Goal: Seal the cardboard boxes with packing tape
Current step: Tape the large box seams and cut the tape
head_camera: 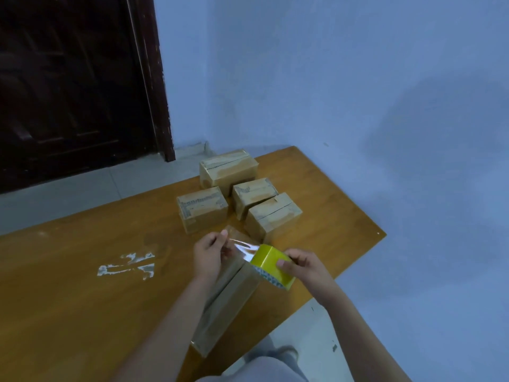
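You are standing at the table (82,312) with a long box (228,296) lying in front of you, and everything else is sitting in relation to that box. Your right hand (304,267) is gripping the roll of tape (272,264), thumb curled over its yellow face and fingers wrapped round the far side, holding it just above the box's right edge. Your left hand (209,256) is pinching the loose end of the tape strip (243,248) between thumb and fingertips, over the far end of the box. The clear strip is stretching between your two hands (it is catching the light, so it shows as a shiny band), and I cannot tell whether it is touching the cardboard.

Beyond the long box four smaller boxes are clustering together: one box (202,212) just past it to the left, one box (274,217) just past it to the right, another box (253,195) behind those, and the biggest box (228,169) farthest off. Their top seams are showing pale strips. Left of the long box, white residue marks (128,266) are showing on the tabletop. Far beyond it a dark door (77,78) is meeting a blue wall (330,78).
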Motion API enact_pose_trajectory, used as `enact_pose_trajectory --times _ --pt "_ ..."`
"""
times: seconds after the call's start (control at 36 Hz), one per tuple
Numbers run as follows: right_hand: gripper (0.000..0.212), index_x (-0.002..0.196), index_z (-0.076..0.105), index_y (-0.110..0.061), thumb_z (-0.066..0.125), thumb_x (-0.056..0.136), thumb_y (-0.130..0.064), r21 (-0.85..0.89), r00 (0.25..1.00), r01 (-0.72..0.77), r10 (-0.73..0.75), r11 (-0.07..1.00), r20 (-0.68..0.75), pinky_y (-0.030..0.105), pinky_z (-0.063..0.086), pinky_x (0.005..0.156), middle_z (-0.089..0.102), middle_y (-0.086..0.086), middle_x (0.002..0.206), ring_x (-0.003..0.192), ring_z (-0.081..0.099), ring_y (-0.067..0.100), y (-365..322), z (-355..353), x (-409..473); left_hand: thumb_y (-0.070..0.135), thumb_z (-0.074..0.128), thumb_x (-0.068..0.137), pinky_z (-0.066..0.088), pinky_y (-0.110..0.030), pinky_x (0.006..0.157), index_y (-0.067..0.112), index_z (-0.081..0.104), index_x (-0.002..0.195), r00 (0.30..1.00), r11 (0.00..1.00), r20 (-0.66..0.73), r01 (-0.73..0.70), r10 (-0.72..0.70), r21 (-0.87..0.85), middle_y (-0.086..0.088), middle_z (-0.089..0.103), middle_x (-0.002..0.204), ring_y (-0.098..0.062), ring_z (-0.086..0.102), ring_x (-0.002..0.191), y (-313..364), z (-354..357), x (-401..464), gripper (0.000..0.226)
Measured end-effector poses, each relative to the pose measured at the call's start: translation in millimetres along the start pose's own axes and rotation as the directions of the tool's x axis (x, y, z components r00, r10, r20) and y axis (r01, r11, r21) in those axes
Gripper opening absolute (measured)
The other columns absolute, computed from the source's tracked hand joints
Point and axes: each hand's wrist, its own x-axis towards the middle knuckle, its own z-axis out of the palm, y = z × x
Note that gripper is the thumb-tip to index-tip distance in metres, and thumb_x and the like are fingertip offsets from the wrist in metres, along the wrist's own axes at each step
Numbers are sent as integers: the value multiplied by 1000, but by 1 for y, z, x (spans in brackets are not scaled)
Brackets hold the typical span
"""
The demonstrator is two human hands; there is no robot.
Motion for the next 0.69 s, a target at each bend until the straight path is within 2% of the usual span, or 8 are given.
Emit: enact_pose_trajectory --times 0.06,0.11,0.17,0.22,0.31,0.42,0.5,0.69 --pt "33 74 63 -9 66 76 -41 -18 1000 -6 5 1000 -13 21 41 59 54 2 66 62 52 12 5 0 -1 16 56 96 41 -20 49 -3 61 69 1000 1000 -10 -15 15 2 -11 62 63 -16 54 54 -3 2 -1 33" --pt "32 74 64 -10 65 76 -42 -37 1000 -13 12 999 -26 22 41 60 56 -1 65 63 53 11 9 -1 -2 16 58 94 40 -19 50 3 64 68 1000 1000 -25 -19 19 14 -6 62 62 -10 51 53 -3 1 1 30" --pt "43 76 64 -4 65 75 -46 -65 999 -13 11 998 -45 27 39 62 55 4 68 65 52 15 13 -3 -1 18 61 93 40 -22 55 6 67 66 999 998 -26 -26 28 63 -2 61 61 -11 51 56 -4 1 3 29" --pt "49 79 64 -3 63 74 -52 -98 998 -17 11 995 -58 31 38 64 54 8 70 66 50 18 15 -4 -2 21 62 92 39 -27 58 0 66 67 999 995 -16 -36 37 92 -4 59 61 -14 49 58 -5 1 4 32" --pt "48 79 65 -7 61 75 -54 -134 997 -35 27 990 -66 30 37 62 54 6 69 64 49 17 18 -4 -3 22 63 91 35 -27 57 -6 62 67 998 991 -38 -46 51 125 -7 54 60 -17 45 59 -7 3 4 37" --pt "38 78 63 -4 62 84 -42 -172 995 -70 57 983 -80 28 36 60 52 4 67 62 47 15 18 -5 -1 24 62 91 35 -25 57 3 64 64 998 978 -12 -65 68 199 -3 53 59 -15 46 58 -8 4 3 34" --pt "24 74 62 -10 60 92 -26 -179 992 -108 94 978 -84 24 37 58 52 0 64 60 48 12 18 -9 1 27 62 92 30 -27 58 -6 59 66 994 960 10 -104 105 260 -8 47 60 -16 40 59 -10 4 3 42" --pt "27 73 61 -9 60 91 -29 -237 987 -144 120 961 -110 17 35 52 51 -6 59 53 46 5 17 -9 3 29 61 92 30 -27 55 -9 58 68 990 923 12 -135 140 361 -9 46 58 -18 40 56 -10 7 5 45"
